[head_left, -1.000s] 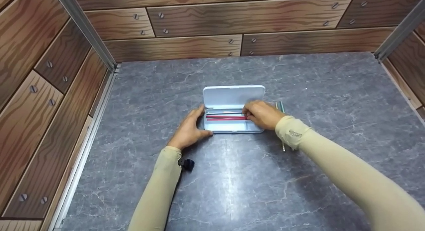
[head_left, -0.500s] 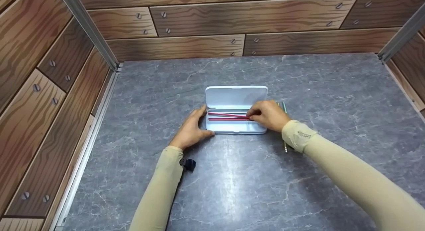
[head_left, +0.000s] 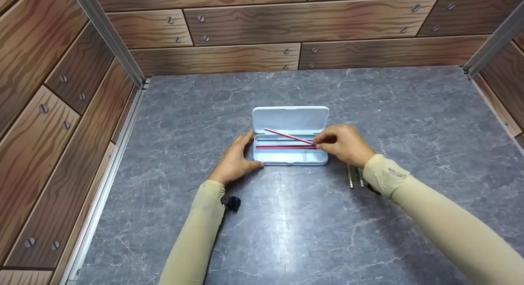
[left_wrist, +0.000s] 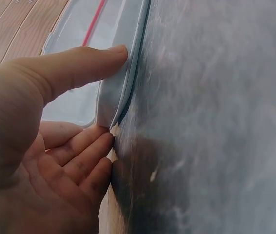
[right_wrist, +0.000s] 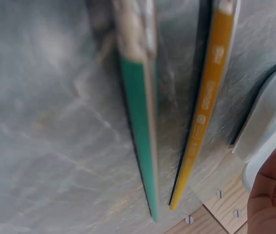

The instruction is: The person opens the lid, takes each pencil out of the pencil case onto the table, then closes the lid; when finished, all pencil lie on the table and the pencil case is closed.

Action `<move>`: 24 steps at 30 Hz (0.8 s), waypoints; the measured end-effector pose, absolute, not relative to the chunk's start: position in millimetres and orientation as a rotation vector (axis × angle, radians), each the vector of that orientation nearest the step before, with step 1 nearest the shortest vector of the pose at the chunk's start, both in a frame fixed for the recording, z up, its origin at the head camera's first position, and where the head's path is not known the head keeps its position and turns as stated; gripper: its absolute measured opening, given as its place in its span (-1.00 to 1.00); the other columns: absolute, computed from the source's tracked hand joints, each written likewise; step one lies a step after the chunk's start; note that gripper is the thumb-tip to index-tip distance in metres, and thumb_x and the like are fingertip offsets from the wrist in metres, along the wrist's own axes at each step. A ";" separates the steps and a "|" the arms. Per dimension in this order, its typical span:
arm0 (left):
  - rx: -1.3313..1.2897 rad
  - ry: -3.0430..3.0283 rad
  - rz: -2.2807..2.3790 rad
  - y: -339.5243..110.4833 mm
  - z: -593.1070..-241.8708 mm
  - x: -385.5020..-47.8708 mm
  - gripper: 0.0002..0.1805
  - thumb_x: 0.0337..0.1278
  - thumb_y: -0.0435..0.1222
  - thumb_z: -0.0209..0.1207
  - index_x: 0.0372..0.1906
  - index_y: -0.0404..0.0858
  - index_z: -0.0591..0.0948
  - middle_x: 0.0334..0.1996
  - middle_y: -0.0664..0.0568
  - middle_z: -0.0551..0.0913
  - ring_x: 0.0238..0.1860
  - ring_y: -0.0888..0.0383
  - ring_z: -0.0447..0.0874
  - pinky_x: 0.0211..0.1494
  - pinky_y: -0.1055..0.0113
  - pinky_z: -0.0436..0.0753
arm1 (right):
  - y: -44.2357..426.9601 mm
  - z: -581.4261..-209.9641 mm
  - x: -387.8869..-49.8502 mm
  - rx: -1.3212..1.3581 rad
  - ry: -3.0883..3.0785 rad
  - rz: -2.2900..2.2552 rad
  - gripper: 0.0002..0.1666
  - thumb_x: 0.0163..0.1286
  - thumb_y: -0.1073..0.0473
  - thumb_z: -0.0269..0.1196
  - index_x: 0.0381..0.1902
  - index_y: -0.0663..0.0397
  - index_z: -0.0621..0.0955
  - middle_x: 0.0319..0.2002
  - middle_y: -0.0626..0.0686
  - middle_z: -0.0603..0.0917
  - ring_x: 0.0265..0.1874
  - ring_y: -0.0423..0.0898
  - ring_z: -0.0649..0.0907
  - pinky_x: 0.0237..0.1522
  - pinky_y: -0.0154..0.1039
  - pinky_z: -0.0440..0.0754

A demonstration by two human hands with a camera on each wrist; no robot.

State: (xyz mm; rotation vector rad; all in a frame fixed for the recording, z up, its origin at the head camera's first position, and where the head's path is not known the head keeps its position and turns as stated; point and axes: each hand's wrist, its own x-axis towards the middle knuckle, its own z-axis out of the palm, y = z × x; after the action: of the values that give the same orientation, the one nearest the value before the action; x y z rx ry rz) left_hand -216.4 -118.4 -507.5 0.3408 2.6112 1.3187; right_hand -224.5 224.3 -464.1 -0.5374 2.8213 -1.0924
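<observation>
A pale blue-white pencil case (head_left: pixel 278 157) lies on the table with its lid (head_left: pixel 290 118) raised. My right hand (head_left: pixel 346 145) pinches a red-and-white striped pencil (head_left: pixel 286 136) near one end, above the case's right part. That pencil slants, its far end in front of the lid. A red pencil (head_left: pixel 272 147) and a thin greenish one (head_left: pixel 266 139) lie inside the case. My left hand (head_left: pixel 235 160) spans the case's left end. In the left wrist view, the thumb (left_wrist: pixel 91 63) lies against the front wall and extended fingers (left_wrist: pixel 82 151) touch the end.
Loose pencils lie right of the case, partly hidden under my right wrist in the head view. The right wrist view shows a green pencil (right_wrist: pixel 139 117) and a yellow pencil (right_wrist: pixel 201 112) on the grey marbled table (head_left: pixel 184 113). Wood-patterned walls (head_left: pixel 245 27) enclose the table.
My right hand has moved slightly right, lifting the striped pencil from among those in the case and tilting its left end up. The left hand stays at the case's end.
</observation>
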 end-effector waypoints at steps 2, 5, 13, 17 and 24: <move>0.343 2.610 1.319 -118.7 -507.9 -215.9 0.22 0.17 -0.28 0.65 0.83 -0.20 0.16 0.70 -0.13 0.42 0.79 -0.12 0.23 0.89 -0.03 0.18 | 228.5 -464.0 -220.7 -0.510 2.838 -1.111 -0.83 0.42 0.31 0.54 -0.05 0.10 0.92 -0.05 0.18 0.92 -0.03 0.06 0.81 0.09 -0.28 0.71; 0.353 2.604 1.327 -118.9 -508.7 -215.7 0.22 0.17 -0.30 0.65 0.83 -0.22 0.16 0.69 -0.15 0.43 0.78 -0.12 0.25 0.89 -0.03 0.19 | 236.0 -464.5 -215.4 -0.450 2.850 -1.116 -0.82 0.41 0.28 0.56 -0.05 0.09 0.92 -0.02 0.19 0.92 -0.01 0.07 0.82 0.11 -0.26 0.72; 0.373 2.603 1.359 -118.4 -511.2 -216.4 0.21 0.14 -0.36 0.63 0.81 -0.30 0.17 0.67 -0.21 0.45 0.77 -0.15 0.28 0.89 -0.06 0.20 | 262.7 -468.5 -203.0 -0.344 2.848 -1.087 -0.78 0.42 0.29 0.55 0.00 0.11 0.90 -0.03 0.20 0.92 -0.08 -0.04 0.77 0.00 -0.44 0.64; 0.376 2.600 1.351 -118.0 -510.0 -215.8 0.22 0.16 -0.35 0.63 0.82 -0.27 0.16 0.69 -0.20 0.42 0.78 -0.15 0.25 0.90 -0.04 0.18 | 275.2 -470.1 -194.5 -0.326 2.849 -1.105 -0.77 0.41 0.28 0.56 0.01 0.12 0.90 -0.03 0.20 0.92 -0.13 -0.14 0.74 -0.08 -0.55 0.61; 0.359 2.607 1.338 -118.4 -511.0 -217.3 0.22 0.16 -0.30 0.65 0.83 -0.22 0.17 0.71 -0.15 0.40 0.79 -0.12 0.23 0.89 -0.03 0.19 | 294.7 -472.0 -183.4 -0.309 2.878 -1.096 -0.75 0.41 0.25 0.57 0.03 0.12 0.90 0.00 0.21 0.92 -0.08 -0.10 0.77 -0.06 -0.58 0.59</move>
State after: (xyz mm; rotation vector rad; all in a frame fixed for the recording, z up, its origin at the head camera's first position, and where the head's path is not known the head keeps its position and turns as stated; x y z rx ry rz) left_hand -217.3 -118.4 -511.0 0.3588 2.6072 1.3384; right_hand -183.4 294.7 -472.0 -0.3094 2.8782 -1.0957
